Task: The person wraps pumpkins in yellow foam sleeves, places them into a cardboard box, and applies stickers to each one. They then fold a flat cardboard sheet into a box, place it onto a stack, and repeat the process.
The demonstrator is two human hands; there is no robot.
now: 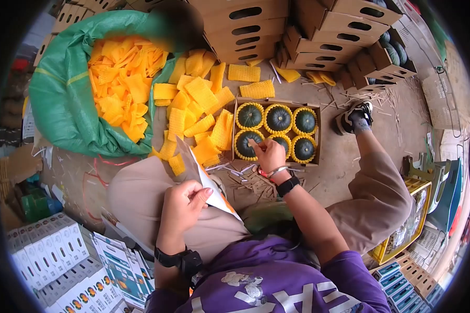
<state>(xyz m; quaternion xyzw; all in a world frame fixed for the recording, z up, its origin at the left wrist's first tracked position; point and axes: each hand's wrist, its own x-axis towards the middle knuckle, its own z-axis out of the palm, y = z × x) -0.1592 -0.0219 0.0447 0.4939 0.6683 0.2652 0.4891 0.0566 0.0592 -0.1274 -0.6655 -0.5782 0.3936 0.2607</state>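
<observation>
A shallow cardboard box (319, 136) on the floor holds several dark green round squashes or melons (278, 119), each in a yellow foam net. Over its front row is my right hand (270, 155), fingers pinched at the front-left fruit (244, 144); a small tan piece seems to be between the fingertips, too small to name. My left hand (181, 206) is closed on the edge of a white and orange sheet (214, 187), held over my left thigh. Loose yellow foam nets (200, 94) lie left of the box.
A green sack (62, 78) full of foam nets stands at the left. Stacked cartons (245, 31) rise behind the box, with more fruit cartons at the right. Printed boxes (49, 253) fill the lower left. A yellow crate (402, 221) sits beside my right leg.
</observation>
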